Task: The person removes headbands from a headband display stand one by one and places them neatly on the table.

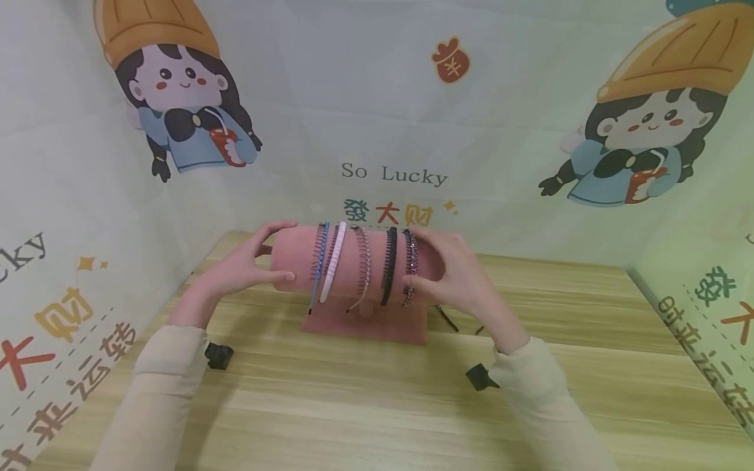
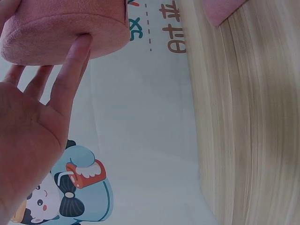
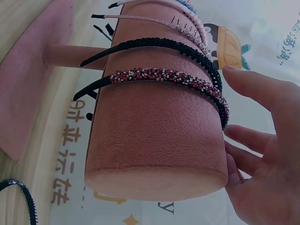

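A pink headband stand [image 1: 288, 255], a plush horizontal roll on a post and flat base [image 1: 365, 320], stands on the table. Round the roll sit a blue headband [image 1: 320, 261], a white one [image 1: 334, 265], a pale twisted one [image 1: 366, 261], a black one [image 1: 389, 265] and a beaded one [image 3: 154, 75]. My left hand [image 1: 238, 267] grips the roll's left end, thumb in front, a fingertip pressing the end face in the left wrist view. My right hand [image 1: 456, 271] spans the right end, thumb in front and fingers over the top, its tips right by the beaded headband.
A loose dark headband [image 3: 21, 187] lies on the wooden table [image 1: 353, 405] behind the stand's right side. Printed cloth walls [image 1: 306, 98] enclose the table at the back and sides. Small black devices [image 1: 219, 356] hang at the wrists.
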Motion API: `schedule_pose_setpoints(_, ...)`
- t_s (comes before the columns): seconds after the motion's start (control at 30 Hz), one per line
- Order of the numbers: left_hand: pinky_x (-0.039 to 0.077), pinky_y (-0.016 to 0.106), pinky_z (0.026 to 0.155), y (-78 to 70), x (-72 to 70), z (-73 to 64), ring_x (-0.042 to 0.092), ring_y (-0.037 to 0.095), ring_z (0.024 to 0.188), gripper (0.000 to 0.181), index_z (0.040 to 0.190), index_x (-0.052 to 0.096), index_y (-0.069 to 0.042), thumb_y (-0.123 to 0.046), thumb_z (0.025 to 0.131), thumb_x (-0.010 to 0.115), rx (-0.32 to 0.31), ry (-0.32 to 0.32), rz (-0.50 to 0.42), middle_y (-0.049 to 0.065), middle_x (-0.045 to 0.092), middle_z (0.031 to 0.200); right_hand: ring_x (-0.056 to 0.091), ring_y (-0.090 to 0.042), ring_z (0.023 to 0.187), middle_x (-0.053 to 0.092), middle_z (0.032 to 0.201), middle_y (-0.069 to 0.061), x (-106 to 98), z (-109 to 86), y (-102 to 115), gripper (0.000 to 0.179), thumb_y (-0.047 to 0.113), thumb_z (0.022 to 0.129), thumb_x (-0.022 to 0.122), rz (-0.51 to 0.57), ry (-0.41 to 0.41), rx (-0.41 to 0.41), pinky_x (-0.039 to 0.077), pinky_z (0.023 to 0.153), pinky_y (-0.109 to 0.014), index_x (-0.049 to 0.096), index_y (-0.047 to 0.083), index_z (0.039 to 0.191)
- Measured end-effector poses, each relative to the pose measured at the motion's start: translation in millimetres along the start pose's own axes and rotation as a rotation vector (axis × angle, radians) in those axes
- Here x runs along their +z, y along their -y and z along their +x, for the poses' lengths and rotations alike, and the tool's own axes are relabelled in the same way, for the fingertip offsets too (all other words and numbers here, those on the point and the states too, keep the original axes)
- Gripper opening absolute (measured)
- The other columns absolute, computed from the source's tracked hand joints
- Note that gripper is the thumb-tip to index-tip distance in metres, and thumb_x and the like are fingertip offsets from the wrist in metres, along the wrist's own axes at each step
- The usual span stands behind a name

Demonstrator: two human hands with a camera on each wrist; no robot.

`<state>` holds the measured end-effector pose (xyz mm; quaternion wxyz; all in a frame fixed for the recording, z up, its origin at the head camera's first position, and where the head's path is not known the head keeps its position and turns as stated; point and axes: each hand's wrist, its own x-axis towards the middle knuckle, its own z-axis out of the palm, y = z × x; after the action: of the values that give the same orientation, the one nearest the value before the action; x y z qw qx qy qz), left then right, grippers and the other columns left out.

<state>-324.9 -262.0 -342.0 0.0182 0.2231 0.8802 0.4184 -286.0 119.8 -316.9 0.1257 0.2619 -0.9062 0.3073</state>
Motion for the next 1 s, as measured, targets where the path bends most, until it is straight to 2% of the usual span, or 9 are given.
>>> schedule_pose_setpoints(0.3, 0.05, 0.04, 0.089, -1.3, 0.4, -0.4, 0.049, 0.034, 0.128, 0.089, 0.154, 0.022, -0.03, -0.023, 0.086, 0.078, -0.02, 0.007, -0.025, 0.005, 0.032, 0.155, 0.036, -0.031, 0.138, 0.047, 0.149, -0.007, 1.3, -0.5, 0.8, 0.083, 0.031, 0.076, 0.085, -0.042, 0.03, -0.011, 0.035, 0.113, -0.056, 0.045, 0.021, 0.148)
schedule_pose_setpoints(0.7, 0.05, 0.042, 0.089, -1.7, 0.5, 0.7, 0.049, 0.035, 0.128, 0.089, 0.154, 0.022, -0.03, -0.022, 0.085, 0.078, -0.008, 0.001, -0.017, 0.006, 0.033, 0.155, 0.037, -0.033, 0.133, 0.049, 0.144, -0.012, 0.5, 2.6, -0.5, 0.076, 0.033, 0.078, 0.083, -0.063, 0.024, -0.03, 0.038, 0.108, -0.058, 0.049, 0.022, 0.145)
schedule_pose_setpoints(1.0, 0.05, 0.042, 0.089, -0.8, 1.1, 1.2, 0.049, 0.037, 0.128, 0.088, 0.155, 0.021, -0.028, -0.021, 0.086, 0.077, -0.005, 0.012, -0.014, 0.007, 0.03, 0.157, 0.036, -0.031, 0.126, 0.044, 0.151, -0.01, 1.1, 4.1, -0.3, 0.092, 0.031, 0.069, 0.091, -0.117, 0.066, -0.024, 0.041, 0.103, -0.054, 0.045, 0.023, 0.148)
